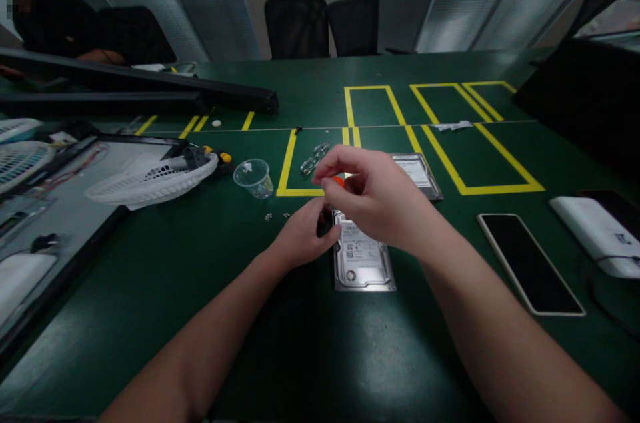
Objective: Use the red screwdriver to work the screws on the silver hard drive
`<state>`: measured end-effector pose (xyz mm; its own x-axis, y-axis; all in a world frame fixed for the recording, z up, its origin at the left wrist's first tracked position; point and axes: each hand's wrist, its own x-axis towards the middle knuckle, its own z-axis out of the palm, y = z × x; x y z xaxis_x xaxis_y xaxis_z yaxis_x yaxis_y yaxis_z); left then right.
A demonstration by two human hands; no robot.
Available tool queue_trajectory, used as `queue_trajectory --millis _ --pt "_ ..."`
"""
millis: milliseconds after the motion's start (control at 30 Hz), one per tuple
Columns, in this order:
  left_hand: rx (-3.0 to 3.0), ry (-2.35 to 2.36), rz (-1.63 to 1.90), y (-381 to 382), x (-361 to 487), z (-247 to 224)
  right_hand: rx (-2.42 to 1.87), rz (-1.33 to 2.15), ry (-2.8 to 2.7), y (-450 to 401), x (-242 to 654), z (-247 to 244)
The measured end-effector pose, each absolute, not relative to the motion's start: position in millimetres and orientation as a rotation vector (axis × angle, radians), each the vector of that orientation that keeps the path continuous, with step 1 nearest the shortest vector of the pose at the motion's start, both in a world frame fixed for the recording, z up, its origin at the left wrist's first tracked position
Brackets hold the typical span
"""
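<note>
A silver hard drive [364, 264] with a white label lies flat on the green table in front of me. My left hand [303, 233] grips its left edge, thumb on the near side; the other fingertips are partly hidden. Over the drive's far end my right hand [380, 196] is closed, thumb and fingers curled toward each other. A small red-orange piece [339, 181] shows by its fingers, mostly covered, so its kind is unclear. Behind the right wrist lies a second hard drive [419, 173]. Several tiny screws [269, 217] are scattered left of my left hand.
A clear plastic cup [254, 178] and shiny metal pieces [315, 158] stand beyond my hands. To the right lie a phone [530, 263] and a white device [597, 236]. A white fan-like part [155, 180] is at left. A person [65, 23] sits far left.
</note>
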<state>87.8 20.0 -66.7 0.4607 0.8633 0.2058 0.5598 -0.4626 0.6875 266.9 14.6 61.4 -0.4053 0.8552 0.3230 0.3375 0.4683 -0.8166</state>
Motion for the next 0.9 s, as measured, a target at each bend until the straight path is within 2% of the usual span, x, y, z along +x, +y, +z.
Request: queue_trajectory --millis 400,900 --pt "2.160 1.214 0.780 18 90 -65 -1.038 0.865 -1.924 21 266 55" --pt "2.123 1.240 0.759 17 90 -64 -1.199 0.711 -1.878 17 268 57"
